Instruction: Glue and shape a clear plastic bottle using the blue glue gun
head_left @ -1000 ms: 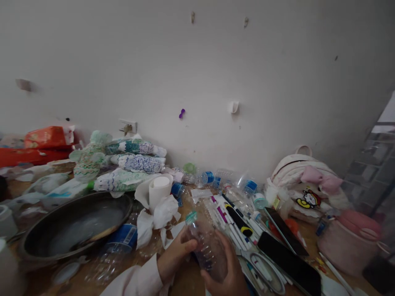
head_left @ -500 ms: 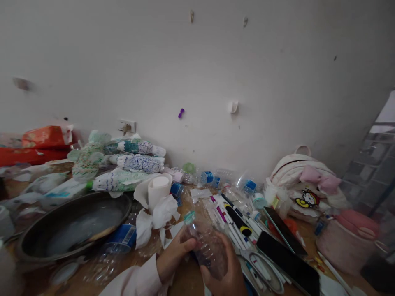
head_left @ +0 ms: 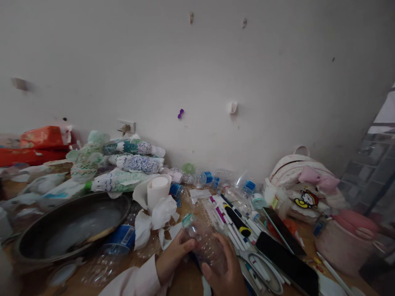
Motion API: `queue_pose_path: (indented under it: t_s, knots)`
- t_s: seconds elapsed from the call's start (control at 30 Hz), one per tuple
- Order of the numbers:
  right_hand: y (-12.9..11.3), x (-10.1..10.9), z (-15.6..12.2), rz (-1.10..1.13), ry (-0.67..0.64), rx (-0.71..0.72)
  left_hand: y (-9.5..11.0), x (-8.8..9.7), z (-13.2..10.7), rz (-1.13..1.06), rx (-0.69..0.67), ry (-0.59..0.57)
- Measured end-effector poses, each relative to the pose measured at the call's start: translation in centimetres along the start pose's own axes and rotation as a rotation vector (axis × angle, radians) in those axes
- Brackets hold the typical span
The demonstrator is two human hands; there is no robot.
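Note:
A clear plastic bottle with a green cap is held tilted between both hands, low in the middle of the view. My left hand grips its side near the neck, thumb lying along it. Around the lower part of the bottle, my right hand has its fingers wrapped. Scissors with grey handles lie just right of my right hand, among white marker pens. Crumpled white tissue and a tissue roll stand beyond my left hand.
A dark basin of cloudy liquid sits left, beside a blue-labelled bottle. Paper-covered, coloured bottles are piled behind it. Two phones, a pink container and a white backpack occupy the right. A wall stands behind.
The bottle's capped end has shifted very slightly left and down in the view. Both hands keep their hold, and the other things stay where they were.

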State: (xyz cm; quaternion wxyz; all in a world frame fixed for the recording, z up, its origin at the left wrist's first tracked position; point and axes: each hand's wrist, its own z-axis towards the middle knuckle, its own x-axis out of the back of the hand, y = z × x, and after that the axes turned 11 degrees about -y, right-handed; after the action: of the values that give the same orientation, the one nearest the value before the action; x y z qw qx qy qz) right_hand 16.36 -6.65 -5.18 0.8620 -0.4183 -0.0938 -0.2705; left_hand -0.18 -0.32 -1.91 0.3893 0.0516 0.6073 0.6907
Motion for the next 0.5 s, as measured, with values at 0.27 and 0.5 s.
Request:
queue_pose_path:
  t_s: [0.27, 0.5]
  knots:
    - [-0.4, -0.1, -0.2, -0.048, -0.051, -0.076, 0.1, 0.0, 0.2, 0.054, 0.024, 0.056]
    - [-1.0, -0.6, 0.0, -0.022, -0.097, -0.108, 1.0, -0.7, -0.4, 0.033, 0.049, 0.075]
